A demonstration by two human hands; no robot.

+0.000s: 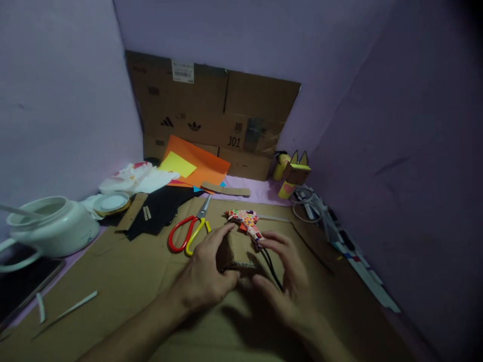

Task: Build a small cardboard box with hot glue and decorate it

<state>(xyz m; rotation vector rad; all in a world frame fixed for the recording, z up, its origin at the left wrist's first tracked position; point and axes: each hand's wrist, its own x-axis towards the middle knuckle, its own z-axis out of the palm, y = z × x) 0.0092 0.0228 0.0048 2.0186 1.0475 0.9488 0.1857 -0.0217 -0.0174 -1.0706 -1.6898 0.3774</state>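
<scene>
**Small cardboard piece held over the work mat**

The left hand [206, 279] pinches the folded cardboard piece [237, 251], which sits mid-mat on the cardboard sheet [132, 281]. The right hand [285, 281] is spread, and in the dim light it seems only to steady the piece's right side. The glue gun [245, 221] lies just beyond (scissors [190, 231] to its left). Its black cord [269, 264] runs under the right fingers, so a snag could drag the nozzle onto them.

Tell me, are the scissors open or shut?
Shut: the scissors lie flat on the cardboard sheet, blades together as one point, handles side by side.
</scene>
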